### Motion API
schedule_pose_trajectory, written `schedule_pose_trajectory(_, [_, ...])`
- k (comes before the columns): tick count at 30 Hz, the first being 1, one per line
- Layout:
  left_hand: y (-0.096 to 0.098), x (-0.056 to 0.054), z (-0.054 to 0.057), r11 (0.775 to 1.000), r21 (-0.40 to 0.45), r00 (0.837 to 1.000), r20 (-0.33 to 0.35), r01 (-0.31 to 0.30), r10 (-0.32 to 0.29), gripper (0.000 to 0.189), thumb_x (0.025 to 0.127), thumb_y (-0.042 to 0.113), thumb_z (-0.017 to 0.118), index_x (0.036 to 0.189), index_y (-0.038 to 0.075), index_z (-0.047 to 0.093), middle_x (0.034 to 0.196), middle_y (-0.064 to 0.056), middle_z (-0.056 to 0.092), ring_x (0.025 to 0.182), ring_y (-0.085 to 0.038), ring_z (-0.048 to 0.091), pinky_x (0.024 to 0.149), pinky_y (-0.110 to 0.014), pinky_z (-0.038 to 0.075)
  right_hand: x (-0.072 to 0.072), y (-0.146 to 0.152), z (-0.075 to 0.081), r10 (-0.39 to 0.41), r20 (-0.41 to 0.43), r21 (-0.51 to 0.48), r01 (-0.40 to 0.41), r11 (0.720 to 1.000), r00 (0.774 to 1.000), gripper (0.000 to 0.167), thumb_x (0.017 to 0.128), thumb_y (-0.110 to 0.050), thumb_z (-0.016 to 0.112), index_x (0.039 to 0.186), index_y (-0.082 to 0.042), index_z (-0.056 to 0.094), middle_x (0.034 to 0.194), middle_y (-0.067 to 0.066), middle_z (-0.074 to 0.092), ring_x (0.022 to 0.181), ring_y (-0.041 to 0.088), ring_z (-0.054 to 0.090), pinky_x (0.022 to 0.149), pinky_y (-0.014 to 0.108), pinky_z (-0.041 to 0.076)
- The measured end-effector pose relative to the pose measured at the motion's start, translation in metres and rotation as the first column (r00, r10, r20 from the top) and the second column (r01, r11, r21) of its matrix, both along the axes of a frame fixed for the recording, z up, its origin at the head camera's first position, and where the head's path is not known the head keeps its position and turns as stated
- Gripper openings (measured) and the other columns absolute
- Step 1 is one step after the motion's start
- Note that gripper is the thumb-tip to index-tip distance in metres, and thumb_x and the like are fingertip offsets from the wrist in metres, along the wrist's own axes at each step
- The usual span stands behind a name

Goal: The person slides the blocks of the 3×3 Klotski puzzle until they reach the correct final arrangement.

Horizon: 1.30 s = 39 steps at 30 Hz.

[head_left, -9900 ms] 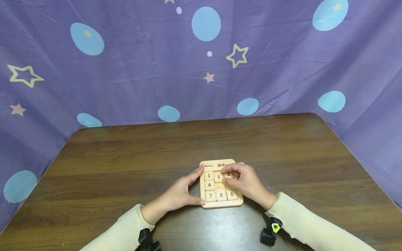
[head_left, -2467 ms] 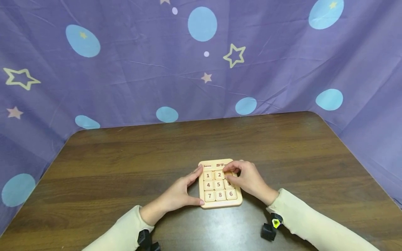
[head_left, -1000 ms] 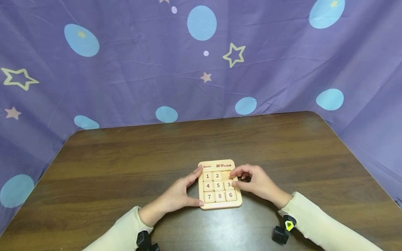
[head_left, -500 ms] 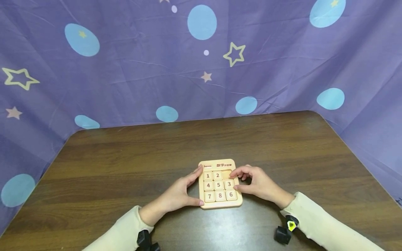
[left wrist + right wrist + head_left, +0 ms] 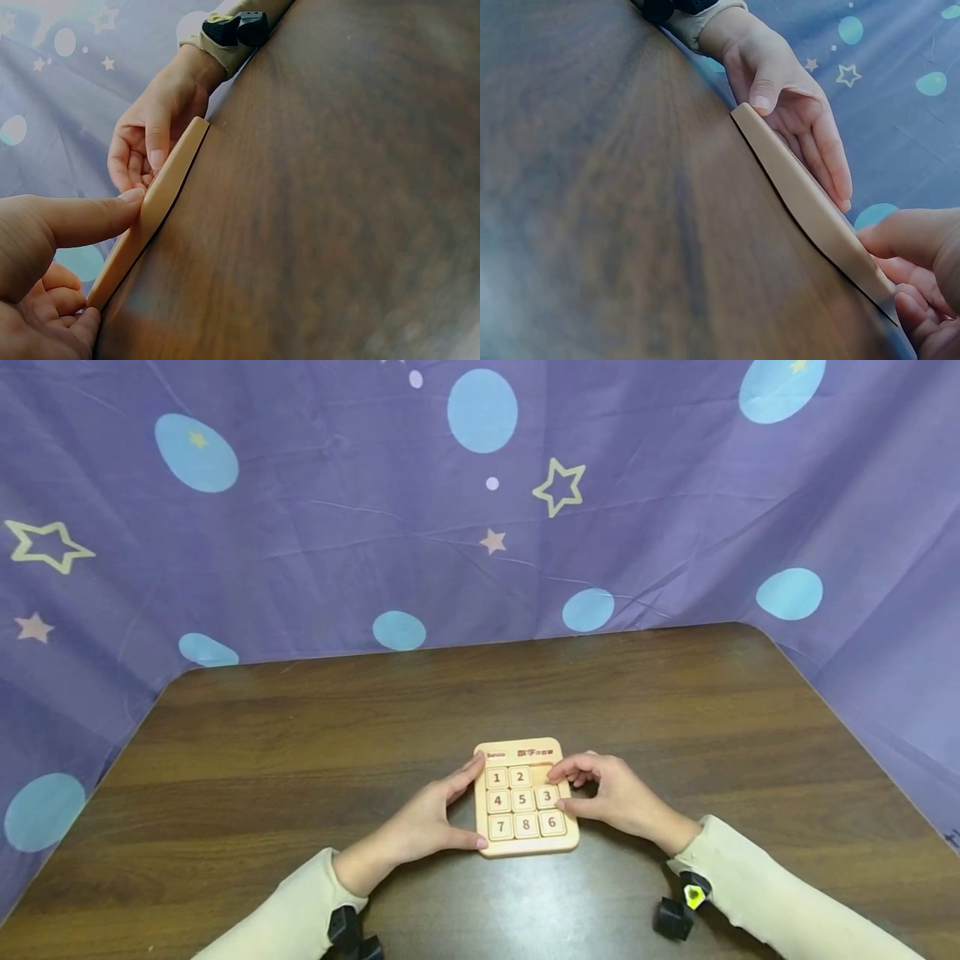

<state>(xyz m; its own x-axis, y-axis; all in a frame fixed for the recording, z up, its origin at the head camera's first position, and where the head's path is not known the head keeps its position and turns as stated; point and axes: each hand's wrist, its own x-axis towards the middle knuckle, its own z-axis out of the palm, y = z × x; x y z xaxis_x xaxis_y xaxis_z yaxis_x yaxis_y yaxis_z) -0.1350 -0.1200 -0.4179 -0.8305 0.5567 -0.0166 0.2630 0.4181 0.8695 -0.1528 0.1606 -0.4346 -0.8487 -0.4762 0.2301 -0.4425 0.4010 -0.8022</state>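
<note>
A pale wooden number slide puzzle [image 5: 525, 847] lies flat on the table. Its tiles read 1, 2 and a bare slot [image 5: 539, 773] in the top row, then 4, 5, 3, then 7, 8, 6. The left hand [image 5: 423, 825] holds the puzzle's left side, thumb at the near corner and fingers at the far end. Over the right rim, the right hand [image 5: 618, 795] has its thumb beside tile 3 [image 5: 547, 796] and its index fingertip at the bare slot. Both wrist views show the puzzle's edge [image 5: 161, 187] low against the tabletop, with curled fingers around it.
The brown wooden table [image 5: 337, 718] reaches back to a purple curtain [image 5: 322, 527] printed with blue dots and stars. Black camera mounts [image 5: 675, 914] sit under both cream sleeves [image 5: 780, 885].
Since the oldest frame, tile 5 has slid down to the centre and tile 2 left to top middle. The right hand has drawn back to the right rim; the left hand has stayed.
</note>
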Motion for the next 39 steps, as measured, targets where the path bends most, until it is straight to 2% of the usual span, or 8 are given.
schedule_pose_trajectory(8, [0.000,0.001,0.003,0.999,-0.033,1.000,0.020,-0.023,0.023,0.100,0.066,0.008,0.083,0.147,0.001,0.025,0.155,-0.007,0.019,0.141,-0.017,0.019,0.113,-0.024,0.012,-0.002,-0.003,-0.002,-0.024,-0.020,-0.002,0.024,1.000,1.000,0.028,0.072,-0.009,0.078,0.099,-0.009,0.069,0.091,-0.003,0.066,0.079,0.011,0.055,0.072,0.023,0.049])
schedule_pose_trajectory(16, [0.000,0.002,0.002,0.999,-0.032,1.000,0.016,-0.023,0.023,0.099,0.066,0.008,0.083,0.147,0.000,0.026,0.154,-0.009,0.020,0.141,-0.019,0.020,0.114,-0.031,0.014,-0.003,-0.005,-0.001,-0.028,-0.009,-0.012,0.028,1.000,1.000,0.028,0.071,-0.007,0.078,0.098,-0.011,0.069,0.090,-0.006,0.066,0.078,0.008,0.055,0.071,0.022,0.050])
schedule_pose_trajectory(23, [0.000,0.002,0.001,0.999,-0.029,0.999,0.019,-0.027,0.028,0.098,0.066,0.008,0.083,0.146,0.000,0.026,0.154,-0.008,0.020,0.141,-0.018,0.019,0.113,-0.027,0.013,-0.006,-0.007,0.000,-0.032,-0.005,-0.014,0.032,0.999,0.999,0.028,0.072,-0.007,0.077,0.098,-0.011,0.069,0.092,-0.006,0.067,0.078,0.008,0.055,0.070,0.022,0.049])
schedule_pose_trajectory(31, [0.000,0.001,0.001,1.000,-0.022,1.000,0.008,-0.022,0.022,0.099,0.066,0.008,0.083,0.146,0.000,0.026,0.154,-0.010,0.020,0.142,-0.021,0.019,0.114,-0.033,0.013,-0.008,-0.008,0.002,-0.040,0.002,-0.007,0.040,0.999,0.999,0.027,0.074,-0.007,0.077,0.100,-0.009,0.069,0.094,-0.004,0.068,0.079,0.008,0.057,0.073,0.023,0.050])
schedule_pose_trajectory(39, [0.000,0.001,0.001,0.999,-0.024,1.000,0.014,-0.024,0.025,0.100,0.065,0.008,0.083,0.147,0.000,0.025,0.154,-0.009,0.019,0.141,-0.019,0.019,0.113,-0.026,0.013,-0.012,-0.009,0.000,-0.048,0.028,-0.038,0.049,0.998,0.998,0.029,0.075,-0.008,0.077,0.102,-0.005,0.068,0.095,0.002,0.070,0.081,0.013,0.058,0.074,0.024,0.051])
